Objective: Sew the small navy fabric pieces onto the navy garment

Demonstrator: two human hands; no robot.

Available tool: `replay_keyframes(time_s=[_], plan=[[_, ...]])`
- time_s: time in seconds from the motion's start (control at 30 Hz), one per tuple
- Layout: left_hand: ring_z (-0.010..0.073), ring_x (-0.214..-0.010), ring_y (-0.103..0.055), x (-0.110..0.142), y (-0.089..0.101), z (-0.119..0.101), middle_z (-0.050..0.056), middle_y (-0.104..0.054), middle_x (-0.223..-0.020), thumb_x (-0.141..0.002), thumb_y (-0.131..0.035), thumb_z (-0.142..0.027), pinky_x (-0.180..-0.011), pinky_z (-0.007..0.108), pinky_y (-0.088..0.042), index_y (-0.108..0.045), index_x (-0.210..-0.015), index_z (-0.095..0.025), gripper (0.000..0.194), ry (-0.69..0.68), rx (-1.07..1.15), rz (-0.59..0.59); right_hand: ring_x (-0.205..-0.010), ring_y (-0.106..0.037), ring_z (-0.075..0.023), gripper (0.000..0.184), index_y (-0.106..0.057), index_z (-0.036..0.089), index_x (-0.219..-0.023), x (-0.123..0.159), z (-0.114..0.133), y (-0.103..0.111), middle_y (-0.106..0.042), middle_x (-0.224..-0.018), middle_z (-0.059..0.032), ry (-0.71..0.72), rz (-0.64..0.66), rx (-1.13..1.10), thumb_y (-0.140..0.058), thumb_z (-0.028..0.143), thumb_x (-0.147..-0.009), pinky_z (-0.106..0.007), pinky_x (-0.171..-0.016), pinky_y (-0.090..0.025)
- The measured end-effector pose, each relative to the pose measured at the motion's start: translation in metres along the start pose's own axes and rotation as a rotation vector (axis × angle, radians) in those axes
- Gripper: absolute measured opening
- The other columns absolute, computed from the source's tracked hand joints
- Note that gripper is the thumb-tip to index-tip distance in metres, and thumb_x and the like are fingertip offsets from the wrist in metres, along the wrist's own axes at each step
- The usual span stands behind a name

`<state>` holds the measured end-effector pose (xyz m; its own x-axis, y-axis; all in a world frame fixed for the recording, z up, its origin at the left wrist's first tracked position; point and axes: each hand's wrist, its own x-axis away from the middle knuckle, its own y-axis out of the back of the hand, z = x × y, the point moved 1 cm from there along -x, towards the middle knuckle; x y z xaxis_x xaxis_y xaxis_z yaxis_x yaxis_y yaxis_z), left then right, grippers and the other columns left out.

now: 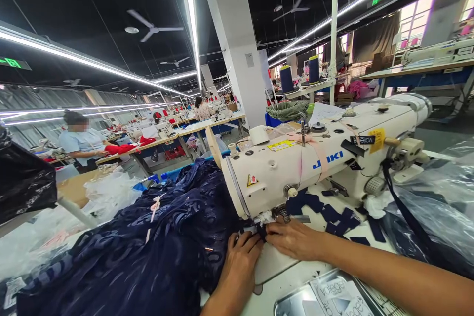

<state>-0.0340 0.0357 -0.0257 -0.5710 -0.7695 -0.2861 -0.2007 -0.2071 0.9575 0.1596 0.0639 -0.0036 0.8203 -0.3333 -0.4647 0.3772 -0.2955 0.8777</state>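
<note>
A white sewing machine stands in front of me. At its needle area my left hand has its fingers bent and close together on the edge of dark navy fabric. From the other side my right hand pinches the same fabric close to the presser foot, its fingertips partly hidden. The two hands nearly meet. The shiny patterned fabric heaps to the left of the machine. Small navy pieces lie scattered behind my right hand.
A metal tray with printed labels sits at the front edge. Clear plastic covers the right side. Navy thread cones stand behind the machine. A co-worker handles red fabric at the left.
</note>
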Motion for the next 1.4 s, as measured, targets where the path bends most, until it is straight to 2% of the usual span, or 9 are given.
replay_keyframes(time_s=[0.17,0.43,0.6,0.83,0.9,1.03,1.13,1.27,1.4], plan=[[0.025,-0.109,-0.047,0.0,-0.005,0.002,0.007,-0.06,-0.111,-0.067,-0.048,0.0,-0.094,0.05,-0.027,-0.057,-0.109,-0.023,0.048,0.013,0.014,-0.015,-0.068,-0.053,-0.0163,0.02,-0.058,0.015,-0.08,0.0,0.001,-0.003,-0.058,-0.081,-0.007,-0.014,-0.008,0.027,-0.039,0.011,-0.085,-0.027,-0.06,-0.042],[0.0254,-0.11,-0.047,-0.005,0.017,-0.007,0.008,-0.059,-0.114,-0.067,-0.045,0.002,-0.095,0.053,-0.029,-0.058,-0.108,-0.022,0.049,0.052,0.036,0.071,-0.071,-0.055,-0.0168,0.018,-0.058,0.015,-0.082,-0.002,0.0,-0.006,-0.059,-0.081,-0.0075,-0.01,-0.005,0.011,-0.041,0.011,-0.084,-0.029,-0.064,-0.043],[0.0229,-0.112,-0.046,-0.011,0.035,-0.016,0.006,-0.058,-0.115,-0.068,-0.04,0.007,-0.097,0.052,-0.029,-0.056,-0.111,-0.021,0.054,0.081,0.039,0.097,-0.076,-0.058,-0.0192,0.018,-0.06,0.014,-0.092,-0.001,-0.002,-0.01,-0.061,-0.094,-0.0097,-0.053,0.015,-0.024,-0.046,0.017,-0.082,-0.031,-0.068,-0.045],[0.0215,-0.113,-0.045,-0.019,0.035,-0.01,0.006,-0.058,-0.115,-0.065,-0.035,0.01,-0.097,0.052,-0.028,-0.057,-0.11,-0.02,0.058,0.094,0.018,0.098,-0.088,-0.059,-0.021,0.025,-0.061,0.015,-0.1,0.002,-0.009,-0.009,-0.063,-0.101,-0.0106,-0.137,0.032,-0.165,-0.047,0.019,-0.08,-0.032,-0.076,-0.044],[0.0215,-0.11,-0.047,-0.021,0.035,-0.009,0.006,-0.06,-0.113,-0.063,-0.035,0.01,-0.097,0.052,-0.029,-0.058,-0.108,-0.019,0.058,0.088,0.012,0.085,-0.085,-0.06,-0.0205,0.023,-0.062,0.016,-0.097,-0.001,-0.012,-0.01,-0.066,-0.093,-0.0086,-0.192,0.041,-0.207,-0.047,0.017,-0.079,-0.031,-0.075,-0.045],[0.0233,-0.105,-0.051,-0.021,0.035,-0.012,0.008,-0.062,-0.105,-0.066,-0.04,0.007,-0.096,0.051,-0.032,-0.06,-0.103,-0.015,0.047,0.06,-0.045,0.01,-0.072,-0.061,-0.0178,0.022,-0.064,0.016,-0.084,-0.012,-0.02,-0.023,-0.067,-0.078,-0.0066,-0.421,-0.028,-0.241,-0.043,0.013,-0.079,-0.028,-0.067,-0.047],[0.028,-0.104,-0.051,-0.018,0.033,-0.018,0.013,-0.063,-0.098,-0.074,-0.044,0.001,-0.096,0.054,-0.032,-0.065,-0.089,-0.012,0.029,0.061,-0.224,-0.043,-0.079,-0.06,-0.0185,0.021,-0.063,0.015,-0.086,-0.02,-0.025,-0.033,-0.066,-0.086,-0.0082,-0.479,-0.09,-0.231,-0.044,0.01,-0.078,-0.029,-0.07,-0.048],[0.0355,-0.108,-0.047,-0.014,0.032,-0.023,0.021,-0.061,-0.101,-0.074,-0.05,-0.002,-0.096,0.059,-0.026,-0.066,-0.088,-0.006,0.022,0.134,-0.44,-0.004,-0.096,-0.055,-0.0236,0.015,-0.063,0.017,-0.083,-0.022,-0.028,-0.032,-0.064,-0.095,-0.0089,-0.389,-0.119,-0.201,-0.051,0.012,-0.074,-0.037,-0.082,-0.045],[0.0365,-0.115,-0.04,-0.021,0.035,-0.022,0.021,-0.055,-0.115,-0.074,-0.051,-0.003,-0.098,0.06,-0.022,-0.06,-0.106,-0.008,0.034,0.165,-0.458,0.078,-0.098,-0.054,-0.0234,0.02,-0.062,0.019,-0.081,-0.013,-0.024,-0.018,-0.064,-0.091,-0.0096,-0.113,-0.205,-0.077,-0.043,0.013,-0.082,-0.04,-0.083,-0.044]])
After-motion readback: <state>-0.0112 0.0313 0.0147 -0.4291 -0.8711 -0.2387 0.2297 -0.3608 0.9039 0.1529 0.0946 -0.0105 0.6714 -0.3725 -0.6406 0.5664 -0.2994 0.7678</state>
